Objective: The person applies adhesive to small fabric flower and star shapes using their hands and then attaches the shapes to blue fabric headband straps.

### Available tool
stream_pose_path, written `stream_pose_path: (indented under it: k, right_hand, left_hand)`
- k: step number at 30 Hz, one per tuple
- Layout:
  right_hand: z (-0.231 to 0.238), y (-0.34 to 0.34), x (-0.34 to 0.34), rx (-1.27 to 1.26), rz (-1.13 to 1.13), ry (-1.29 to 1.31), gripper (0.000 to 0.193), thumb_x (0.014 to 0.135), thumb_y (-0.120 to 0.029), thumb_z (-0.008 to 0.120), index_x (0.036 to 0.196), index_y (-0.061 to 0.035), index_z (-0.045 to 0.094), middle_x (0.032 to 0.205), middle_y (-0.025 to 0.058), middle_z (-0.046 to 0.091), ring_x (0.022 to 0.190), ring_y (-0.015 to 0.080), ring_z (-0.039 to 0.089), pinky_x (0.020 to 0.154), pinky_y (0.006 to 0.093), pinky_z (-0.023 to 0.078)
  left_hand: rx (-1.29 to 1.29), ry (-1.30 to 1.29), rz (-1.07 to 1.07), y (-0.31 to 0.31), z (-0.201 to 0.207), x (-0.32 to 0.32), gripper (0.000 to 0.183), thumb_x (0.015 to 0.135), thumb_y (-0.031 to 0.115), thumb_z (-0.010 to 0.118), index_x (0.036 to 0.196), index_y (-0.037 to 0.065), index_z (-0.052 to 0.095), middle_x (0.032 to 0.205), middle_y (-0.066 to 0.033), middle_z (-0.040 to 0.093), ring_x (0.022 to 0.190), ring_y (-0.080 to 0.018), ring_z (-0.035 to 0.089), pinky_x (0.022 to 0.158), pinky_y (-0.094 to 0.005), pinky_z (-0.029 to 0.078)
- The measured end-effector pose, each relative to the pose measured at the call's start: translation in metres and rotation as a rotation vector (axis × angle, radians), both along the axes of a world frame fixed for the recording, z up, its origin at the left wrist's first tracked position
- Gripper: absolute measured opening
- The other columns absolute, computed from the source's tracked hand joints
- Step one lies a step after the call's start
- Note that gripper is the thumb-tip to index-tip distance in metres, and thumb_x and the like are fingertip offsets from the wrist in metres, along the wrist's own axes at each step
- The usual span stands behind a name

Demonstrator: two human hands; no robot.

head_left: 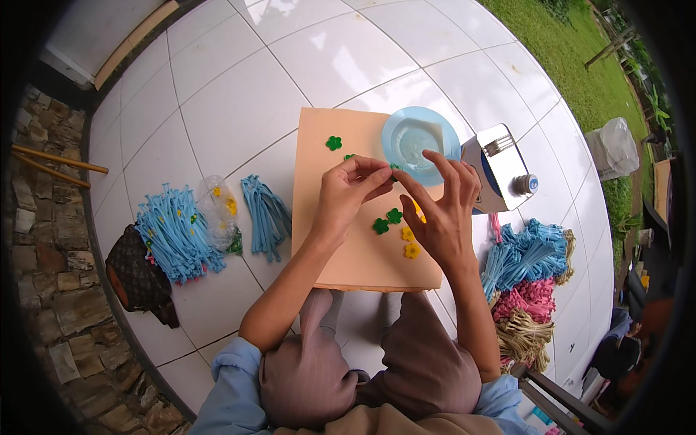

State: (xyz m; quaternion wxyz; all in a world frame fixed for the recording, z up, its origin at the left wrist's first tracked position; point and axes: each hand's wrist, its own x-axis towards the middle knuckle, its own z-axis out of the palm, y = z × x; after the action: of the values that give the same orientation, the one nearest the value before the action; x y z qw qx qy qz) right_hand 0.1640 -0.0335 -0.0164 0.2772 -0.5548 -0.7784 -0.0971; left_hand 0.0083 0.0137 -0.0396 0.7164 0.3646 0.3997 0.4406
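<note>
My left hand [349, 194] pinches a small green flower piece [394, 167] between thumb and fingertips, above a peach-coloured board [348, 264]. The index fingertip of my right hand [444, 206] meets that piece, while its thumb and other fingers stand apart. Just beyond lies a light blue plate [389, 138] with a glossy, clear-looking substance in it. On the board rest more green flowers, one [333, 143] at the far left and a pair near the middle. Yellow flowers [412, 250] sit beside my right hand, which partly hides some of them.
A rectangular metal can [500, 163] with a blue cap stands right of the plate. Blue strip bundles [267, 217] and a clear bag [216, 210] lie left of the board. Blue, pink and tan bundles [525, 254] are piled at right. A dark patterned bag [138, 268] is far left.
</note>
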Motion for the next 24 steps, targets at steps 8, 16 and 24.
stream_pose_path:
  k: [8, 16, 24]
  right_hand:
    - [-0.002, 0.002, 0.005, -0.032, -0.051, 0.078, 0.045, 0.067, -0.011, 0.07, 0.11, -0.0199, 0.058, 0.124, 0.0072, 0.041, 0.112, 0.0297, 0.037, 0.095, 0.0464, 0.031]
    - [-0.013, 0.003, 0.016, -0.078, -0.138, 0.126, 0.041, 0.072, -0.009, 0.067, 0.11, -0.0176, 0.055, 0.123, 0.0072, 0.041, 0.112, 0.0311, 0.037, 0.094, 0.0456, 0.031]
    - [-0.021, 0.007, 0.027, -0.144, -0.171, 0.001, 0.03, 0.075, -0.022, 0.068, 0.104, -0.017, 0.06, 0.125, 0.0077, 0.039, 0.115, 0.03, 0.034, 0.096, 0.048, 0.025]
  left_hand:
    - [0.065, 0.103, 0.064, 0.005, -0.002, -0.005, 0.013, 0.081, 0.007, 0.065, 0.088, -0.003, 0.061, 0.081, -0.007, 0.064, 0.08, -0.0127, 0.063, 0.075, -0.0242, 0.054]
    - [0.742, 1.084, 0.204, 0.017, -0.01, -0.018, 0.006, 0.073, 0.006, 0.069, 0.079, 0.005, 0.066, 0.075, -0.007, 0.063, 0.07, -0.0187, 0.057, 0.063, -0.0312, 0.047]
    - [0.781, 1.043, 0.11, -0.003, -0.003, -0.01, 0.011, 0.074, 0.012, 0.069, 0.081, 0.006, 0.065, 0.083, -0.0042, 0.057, 0.076, -0.022, 0.055, 0.069, -0.0332, 0.046]
